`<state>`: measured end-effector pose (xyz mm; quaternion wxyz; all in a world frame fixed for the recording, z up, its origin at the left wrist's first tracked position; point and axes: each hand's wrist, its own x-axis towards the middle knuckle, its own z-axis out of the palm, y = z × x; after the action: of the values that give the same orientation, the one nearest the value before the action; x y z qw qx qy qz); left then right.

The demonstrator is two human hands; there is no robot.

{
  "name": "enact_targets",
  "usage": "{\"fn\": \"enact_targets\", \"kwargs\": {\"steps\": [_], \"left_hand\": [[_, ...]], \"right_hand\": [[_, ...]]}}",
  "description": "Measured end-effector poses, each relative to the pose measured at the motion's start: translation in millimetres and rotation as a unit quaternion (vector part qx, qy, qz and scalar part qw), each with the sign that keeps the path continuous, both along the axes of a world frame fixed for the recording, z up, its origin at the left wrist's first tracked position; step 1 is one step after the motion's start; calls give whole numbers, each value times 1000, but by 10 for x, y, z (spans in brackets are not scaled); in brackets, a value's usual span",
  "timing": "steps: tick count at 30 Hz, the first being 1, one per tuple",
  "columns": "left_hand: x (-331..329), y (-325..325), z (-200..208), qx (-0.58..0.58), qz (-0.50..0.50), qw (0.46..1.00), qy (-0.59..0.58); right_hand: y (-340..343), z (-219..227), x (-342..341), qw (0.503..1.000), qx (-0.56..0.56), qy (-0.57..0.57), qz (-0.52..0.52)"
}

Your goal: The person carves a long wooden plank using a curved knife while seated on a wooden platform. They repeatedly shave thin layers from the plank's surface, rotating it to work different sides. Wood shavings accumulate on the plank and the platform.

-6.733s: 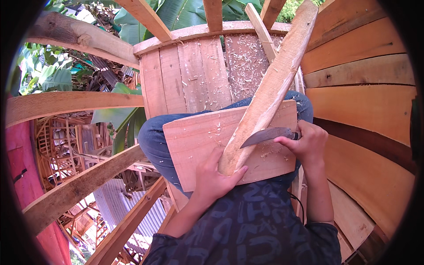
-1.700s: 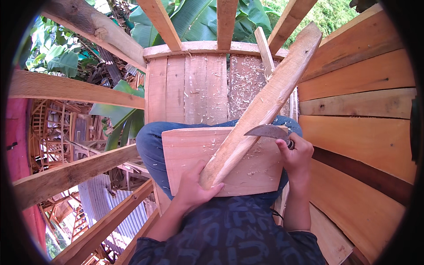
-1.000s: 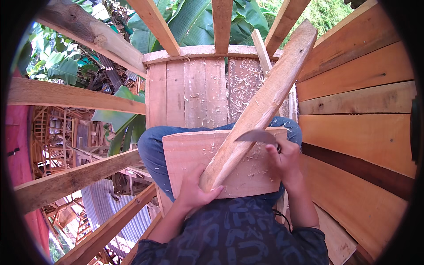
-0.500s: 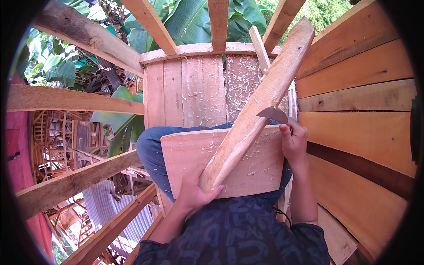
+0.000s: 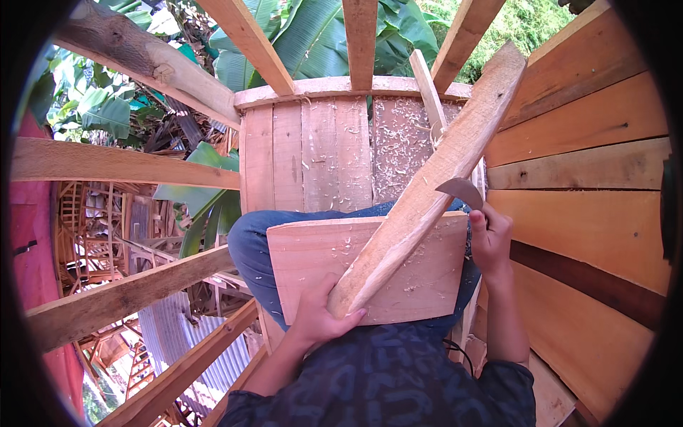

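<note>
A long rough piece of wood slants from near my body up to the far right, over a flat board on my lap. My left hand grips its near end, thumb across the top. In my right hand, closed in a fist, is a knife with a dark curved blade; the fingers hide its handle. The blade lies against the right edge of the wood, about midway along. Small curled shavings are scattered on the lap board.
Plank flooring ahead is strewn with wood shavings. A thin stick leans beyond the long piece. An orange plank wall rises close on my right. Wooden beams cross on the left, with corrugated metal sheets below.
The whole scene sits slightly further right and lower in view. Both hands keep their grips, and the knife remains at about the same part of the wood.
</note>
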<state>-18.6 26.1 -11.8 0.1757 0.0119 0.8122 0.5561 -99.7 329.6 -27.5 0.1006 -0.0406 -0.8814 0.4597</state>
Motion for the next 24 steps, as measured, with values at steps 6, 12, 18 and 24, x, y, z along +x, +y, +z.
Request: {"fn": "enact_targets", "kwargs": {"steps": [6,12,18,24], "left_hand": [[21,1,-62,-31,-11,999,28],[90,45,-67,-76,1,996,54],[96,51,20,-99,-4,994,35],[-13,104,232,-177,-23,984,13]], "right_hand": [[-120,7,137,988,-145,-60,-7],[-584,114,133,950,-302,-76,9],[-747,277,127,907,-362,-209,47],[-781,357,231,926,-313,-200,74]]}}
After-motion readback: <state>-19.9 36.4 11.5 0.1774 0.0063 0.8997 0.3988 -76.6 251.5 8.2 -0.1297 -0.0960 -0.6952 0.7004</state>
